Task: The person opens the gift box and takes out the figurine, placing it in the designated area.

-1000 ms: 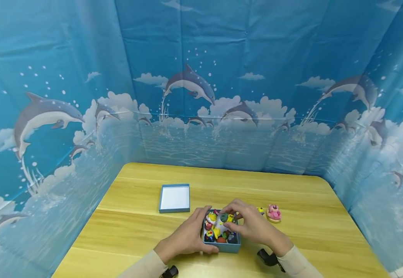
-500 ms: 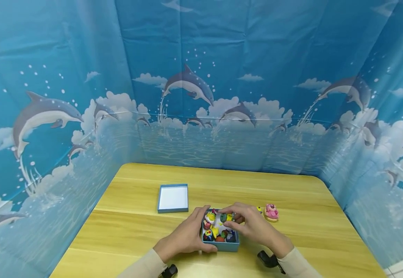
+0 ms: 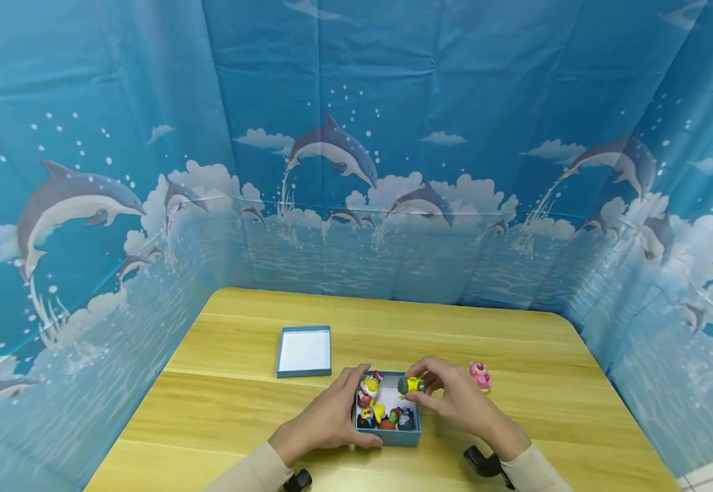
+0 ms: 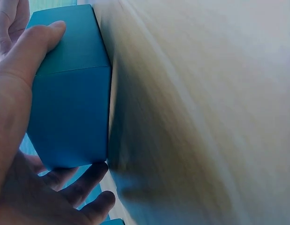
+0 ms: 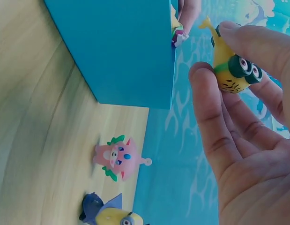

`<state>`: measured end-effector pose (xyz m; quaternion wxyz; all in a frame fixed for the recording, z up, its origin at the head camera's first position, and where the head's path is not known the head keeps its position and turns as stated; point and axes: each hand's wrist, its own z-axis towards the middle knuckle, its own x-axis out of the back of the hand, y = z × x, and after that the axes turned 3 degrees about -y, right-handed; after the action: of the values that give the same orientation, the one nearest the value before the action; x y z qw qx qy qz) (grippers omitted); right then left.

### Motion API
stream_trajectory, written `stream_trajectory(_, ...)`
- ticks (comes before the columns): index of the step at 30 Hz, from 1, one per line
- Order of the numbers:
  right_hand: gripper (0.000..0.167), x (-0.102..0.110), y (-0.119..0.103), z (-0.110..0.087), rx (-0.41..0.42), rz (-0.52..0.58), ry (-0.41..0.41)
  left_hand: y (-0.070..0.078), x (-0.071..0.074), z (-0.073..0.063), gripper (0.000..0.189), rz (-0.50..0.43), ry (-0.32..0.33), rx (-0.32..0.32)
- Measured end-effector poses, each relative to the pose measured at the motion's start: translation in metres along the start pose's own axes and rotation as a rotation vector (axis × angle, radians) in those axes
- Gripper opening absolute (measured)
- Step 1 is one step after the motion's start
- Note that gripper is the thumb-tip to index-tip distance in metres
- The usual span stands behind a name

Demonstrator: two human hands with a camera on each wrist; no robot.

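Observation:
My left hand (image 3: 322, 415) grips the left side of a small blue box (image 3: 402, 437), thumb on the front wall and fingers at the far side. The left wrist view shows the thumb against the box's wall (image 4: 72, 112). Several small colourful figurines lie inside, and white bottom shows among them. Above the box's right side, my right hand (image 3: 464, 400) pinches a yellow Minion figurine (image 5: 225, 65) with dark green goggles between thumb and fingers. In the head view the Minion (image 3: 410, 386) lies sideways, its goggles toward the left.
A shallow blue lid (image 3: 304, 352) with a white inside lies at the back left. A pink figurine (image 3: 481, 374) stands right of my right hand. The right wrist view shows a pink-and-green figurine (image 5: 119, 157) and another yellow Minion (image 5: 112, 213) on the wooden table (image 3: 516, 348).
My right hand has lifted the Minion figurine out from among the others and shifted slightly right, uncovering white box bottom. The left hand keeps its hold on the box.

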<state>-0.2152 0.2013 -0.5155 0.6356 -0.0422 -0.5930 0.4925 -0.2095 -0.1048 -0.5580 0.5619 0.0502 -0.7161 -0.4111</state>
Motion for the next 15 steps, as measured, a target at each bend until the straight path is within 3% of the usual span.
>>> stream_trajectory(15, 0.027, 0.0041, 0.0068, -0.0028, 0.020, -0.016, 0.069, -0.0022, 0.0013, 0.0016, 0.143, -0.001, -0.006, 0.006)
